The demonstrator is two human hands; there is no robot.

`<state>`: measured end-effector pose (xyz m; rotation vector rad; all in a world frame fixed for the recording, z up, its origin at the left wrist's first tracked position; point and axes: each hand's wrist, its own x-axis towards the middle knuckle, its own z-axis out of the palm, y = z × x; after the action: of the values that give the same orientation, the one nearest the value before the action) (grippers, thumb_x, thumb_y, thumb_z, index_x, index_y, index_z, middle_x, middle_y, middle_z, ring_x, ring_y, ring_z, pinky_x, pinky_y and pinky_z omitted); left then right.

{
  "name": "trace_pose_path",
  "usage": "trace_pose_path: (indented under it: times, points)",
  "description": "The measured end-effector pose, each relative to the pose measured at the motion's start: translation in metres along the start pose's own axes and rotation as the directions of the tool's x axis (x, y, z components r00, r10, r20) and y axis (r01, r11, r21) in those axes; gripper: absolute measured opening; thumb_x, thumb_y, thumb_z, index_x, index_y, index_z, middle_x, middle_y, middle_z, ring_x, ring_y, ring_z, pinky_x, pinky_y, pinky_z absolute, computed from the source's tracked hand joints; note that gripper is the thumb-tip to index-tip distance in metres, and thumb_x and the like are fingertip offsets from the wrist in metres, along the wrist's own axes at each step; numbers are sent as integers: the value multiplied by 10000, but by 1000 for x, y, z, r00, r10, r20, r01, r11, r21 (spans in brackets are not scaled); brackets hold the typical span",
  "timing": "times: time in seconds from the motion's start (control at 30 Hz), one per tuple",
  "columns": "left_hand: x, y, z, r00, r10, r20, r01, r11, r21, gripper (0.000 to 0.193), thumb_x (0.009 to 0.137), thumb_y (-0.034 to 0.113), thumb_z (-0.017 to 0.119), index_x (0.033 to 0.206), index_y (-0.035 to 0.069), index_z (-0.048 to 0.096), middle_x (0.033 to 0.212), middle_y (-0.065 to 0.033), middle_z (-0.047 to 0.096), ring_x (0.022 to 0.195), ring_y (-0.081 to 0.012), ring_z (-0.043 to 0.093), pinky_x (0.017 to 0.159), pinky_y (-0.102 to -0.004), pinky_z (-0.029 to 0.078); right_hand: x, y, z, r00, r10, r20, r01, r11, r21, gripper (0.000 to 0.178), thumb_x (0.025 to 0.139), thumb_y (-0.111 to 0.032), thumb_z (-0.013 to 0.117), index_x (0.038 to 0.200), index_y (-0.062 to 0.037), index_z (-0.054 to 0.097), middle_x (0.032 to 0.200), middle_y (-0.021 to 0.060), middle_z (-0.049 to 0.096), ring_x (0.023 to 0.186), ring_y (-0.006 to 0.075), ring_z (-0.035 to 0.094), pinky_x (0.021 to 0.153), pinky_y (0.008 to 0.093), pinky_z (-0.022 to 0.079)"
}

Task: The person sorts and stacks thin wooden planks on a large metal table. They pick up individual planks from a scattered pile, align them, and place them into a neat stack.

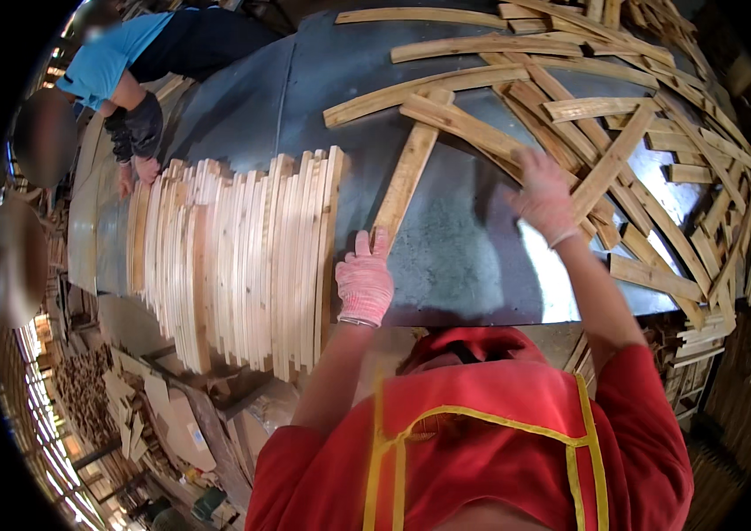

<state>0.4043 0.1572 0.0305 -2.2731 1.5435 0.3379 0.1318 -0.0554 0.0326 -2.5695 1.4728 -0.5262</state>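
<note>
My left hand [364, 279], in a pinkish-white knit glove, is closed at the near end of a wooden slat [408, 173]. That slat slants away from me across the metal tabletop. Another slat [464, 124] lies across its far part. My right hand [542, 196], gloved alike and blurred, is over the right end of this crossing slat, thumb and fingers apart. Whether it touches the wood I cannot tell. Left of my left hand stands a row of pale slats [256, 265], packed side by side on edge.
A loose heap of slats [641, 177] covers the right of the metal table [455, 230]. At the far left a co-worker in a blue shirt [119, 66] has both hands at the row's left end. Offcuts and boards [181, 425] lie below the table's left side.
</note>
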Motion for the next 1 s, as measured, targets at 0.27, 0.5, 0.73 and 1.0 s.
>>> trace_pose_path:
  times: [0.27,0.5,0.73,1.0]
  points:
    - [9,-15,49,985,-167,32,168,926,-337,1039,791,434,831,1634,133,304,1468,-153,543,1300,-364,562,1078,-498,470,62,29,-13,869,168,466,-226,971,72,691,895,-294,756,1492,-53,503,1397,245,619,1282,429,612,1075,447,502]
    - [-27,-40,33,917,-295,-269,179,906,-383,911,808,353,850,1574,133,408,1324,-157,610,1159,-336,636,987,-490,518,26,-46,-28,834,87,545,-549,32,835,523,1014,-343,665,1398,-7,550,980,69,666,820,159,655,769,343,598]
    - [-64,-89,-6,856,-438,-276,232,802,-550,782,791,211,827,1487,46,510,1225,-225,626,1143,-409,625,1002,-502,518,-80,-160,99,529,-43,848,-636,641,429,515,1001,-454,628,1200,19,674,962,203,744,909,289,741,848,420,574]
    - [-77,-75,-12,925,-334,-182,-28,416,-909,691,854,161,766,1487,36,518,1278,-262,643,1174,-441,639,998,-498,529,-43,-252,149,469,-557,685,-440,525,728,491,929,-360,721,1327,-74,692,1217,183,740,1134,323,700,1020,395,529]
